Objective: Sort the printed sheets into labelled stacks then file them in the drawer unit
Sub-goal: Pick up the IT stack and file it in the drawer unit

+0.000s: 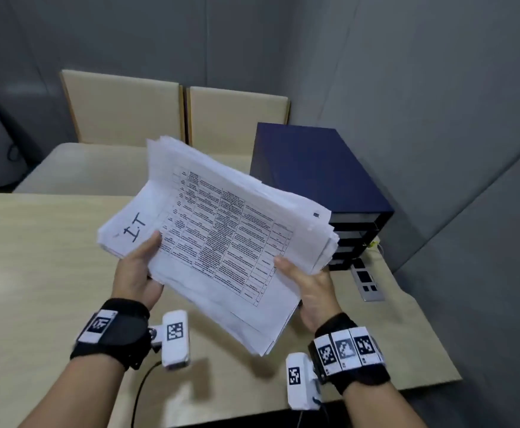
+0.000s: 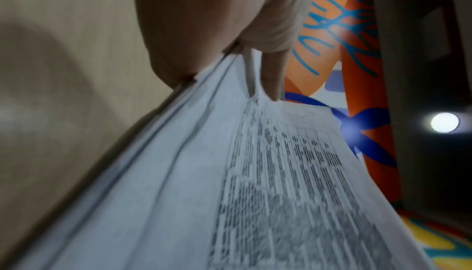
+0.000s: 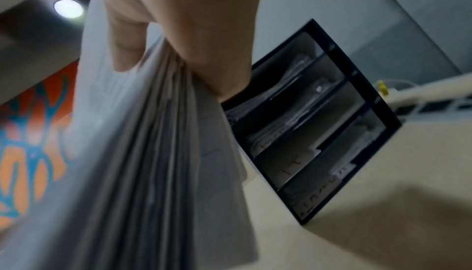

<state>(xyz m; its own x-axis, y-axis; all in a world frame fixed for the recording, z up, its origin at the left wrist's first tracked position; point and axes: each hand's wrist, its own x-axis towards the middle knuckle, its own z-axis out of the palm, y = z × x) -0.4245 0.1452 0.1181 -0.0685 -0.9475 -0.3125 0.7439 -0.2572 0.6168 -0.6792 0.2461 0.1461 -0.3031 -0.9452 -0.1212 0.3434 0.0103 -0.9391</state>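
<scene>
- The stack of printed sheets is held in the air above the bench, clamped at its near edge by both hands
- The left hand has its thumb on top beside the sheet marked "I.T" and its fingers curled round the stack's edge
- The right hand pinches the near right edge, thumb on top and fingers curled beneath
- The stack's long axis runs from the near right up to the far left, tilted, with its far right corner overlapping the drawer unit in the head view
- The drawer unit stands beyond and to the right of the fingers, its slots facing the person; the right hand is the nearer one
- Judged from this, filing calls for turning the stack so a short edge leads into a slot; which slot is free is hard to tell
</scene>
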